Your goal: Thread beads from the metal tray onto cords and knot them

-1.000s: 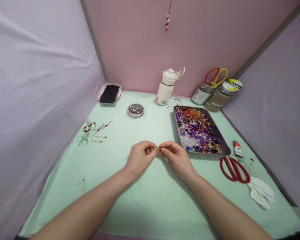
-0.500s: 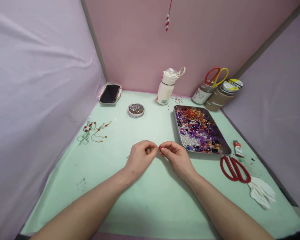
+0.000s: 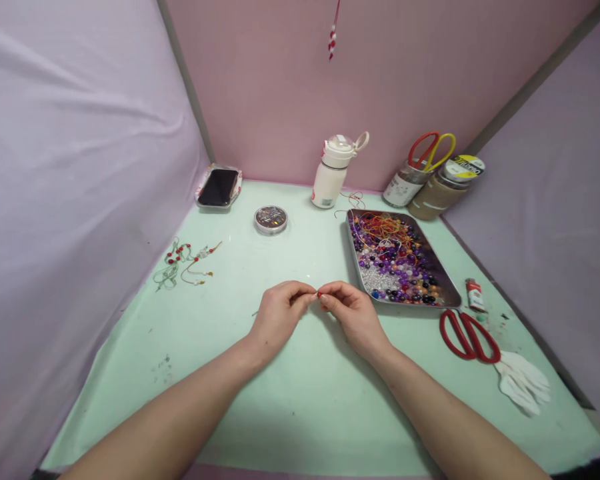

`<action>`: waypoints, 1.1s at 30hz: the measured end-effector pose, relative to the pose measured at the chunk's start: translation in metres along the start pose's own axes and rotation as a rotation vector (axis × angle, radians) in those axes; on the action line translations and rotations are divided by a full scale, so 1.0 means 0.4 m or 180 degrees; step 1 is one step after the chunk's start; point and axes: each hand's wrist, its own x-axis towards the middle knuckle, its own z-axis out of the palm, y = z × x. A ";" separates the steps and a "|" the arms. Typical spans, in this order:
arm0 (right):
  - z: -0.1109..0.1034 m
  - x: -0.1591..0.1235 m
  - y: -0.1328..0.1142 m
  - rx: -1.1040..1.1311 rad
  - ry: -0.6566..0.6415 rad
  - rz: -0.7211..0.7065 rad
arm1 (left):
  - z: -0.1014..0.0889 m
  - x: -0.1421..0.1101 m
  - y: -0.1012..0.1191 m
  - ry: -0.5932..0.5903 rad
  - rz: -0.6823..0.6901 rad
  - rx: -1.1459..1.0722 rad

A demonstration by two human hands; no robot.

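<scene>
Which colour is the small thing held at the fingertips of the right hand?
The small thing is red, seen best in the head view.

A bright red bead [image 3: 320, 294] stands out against a pale green worktop [image 3: 240, 420], framed by a dusty pink wall [image 3: 260, 100] and lilac cloth [image 3: 80, 173]. Purple, black, orange and clear beads [image 3: 400, 270] mingle with orange and red thread [image 3: 387, 230]. A cream bottle [image 3: 329, 181], a black phone [image 3: 219, 188] and a white glove [image 3: 524, 381] add plainer tones, while scissors [image 3: 473, 343] show red handles and a lighter [image 3: 475, 295] pairs red with white. Green cord [image 3: 166, 278] carries red beads [image 3: 171, 261]; a hanging string [image 3: 333, 43] mixes red and white.
</scene>
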 end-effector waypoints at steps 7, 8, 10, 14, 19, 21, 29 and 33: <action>0.006 -0.004 -0.010 -0.0050 0.0067 0.0006 | 0.003 -0.001 0.005 -0.0048 -0.0305 -0.0397; 0.007 -0.004 -0.012 -0.0056 0.0068 0.0005 | 0.003 -0.002 0.006 -0.0048 -0.0302 -0.0428; 0.007 -0.004 -0.012 -0.0057 0.0056 0.0002 | 0.003 -0.002 0.006 -0.0071 -0.0295 -0.0466; 0.003 -0.002 -0.005 -0.0053 -0.0056 -0.0046 | 0.001 -0.002 0.002 -0.0114 -0.0153 -0.0306; -0.001 -0.002 0.002 -0.0136 -0.0158 -0.0109 | -0.007 -0.005 0.002 -0.0194 0.0342 0.0541; 0.000 -0.001 0.003 -0.0170 -0.0128 -0.0057 | -0.008 -0.006 0.001 -0.0266 0.0505 0.0887; 0.001 0.000 -0.003 -0.0328 0.0002 0.0056 | -0.010 -0.002 -0.016 -0.0240 0.1067 0.1391; 0.001 -0.004 -0.002 -0.0562 -0.0016 -0.0142 | -0.010 -0.002 -0.019 -0.0130 0.1271 0.1582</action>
